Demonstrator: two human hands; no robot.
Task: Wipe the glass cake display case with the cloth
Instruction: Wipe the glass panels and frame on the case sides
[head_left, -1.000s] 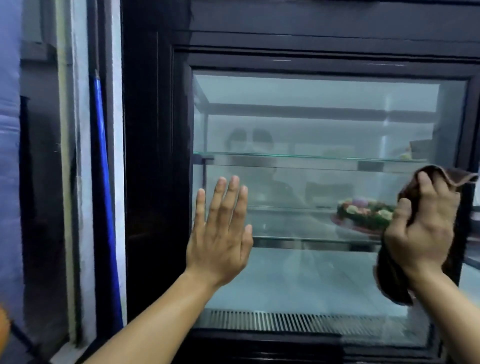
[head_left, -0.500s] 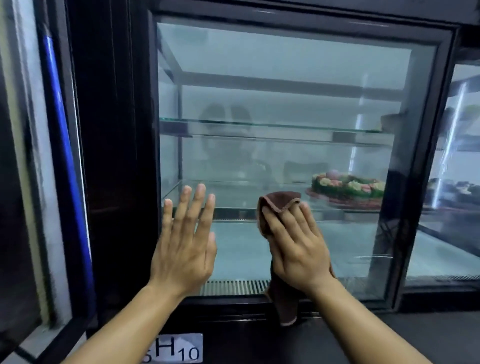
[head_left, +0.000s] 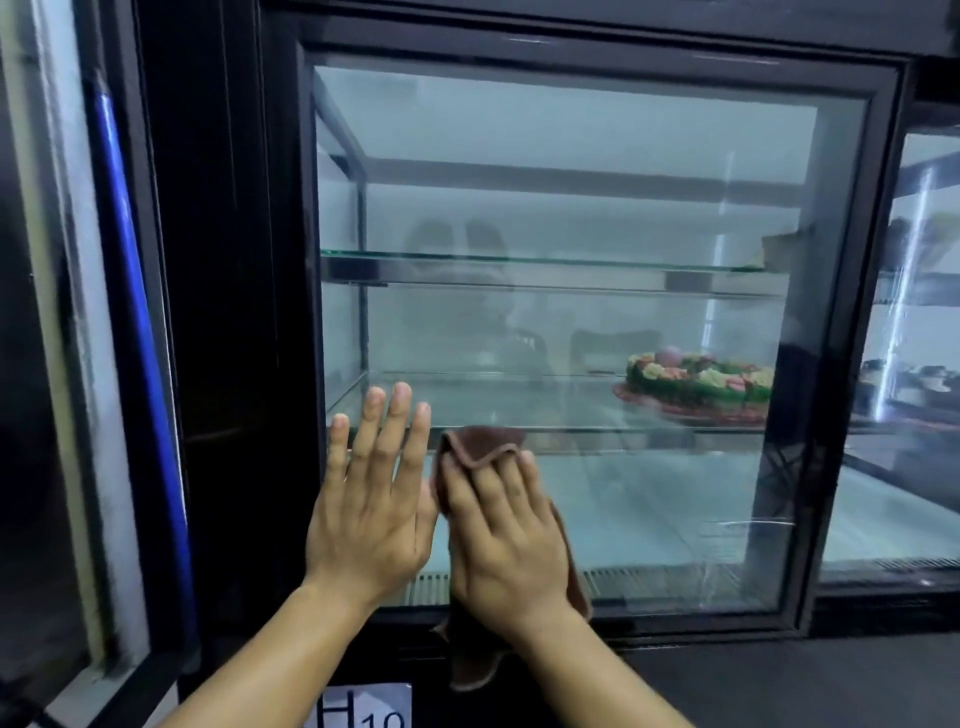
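Two hands on the display case (head_left: 571, 156) glass, low left. Left hand (head_left: 371, 499) flat, holding nothing. Right hand (head_left: 506, 535) just beside it, straight fingers pressing the brown cloth (head_left: 480, 444) to the pane. Decorated cake (head_left: 698, 382) inside, right. Label (head_left: 363, 706) below.

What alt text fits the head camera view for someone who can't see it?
A person's right hand presses a brown cloth flat against the lower left of a glass cake display case, with the left hand flat on the glass beside it. Inside, a decorated cake sits on the lower glass shelf at right.
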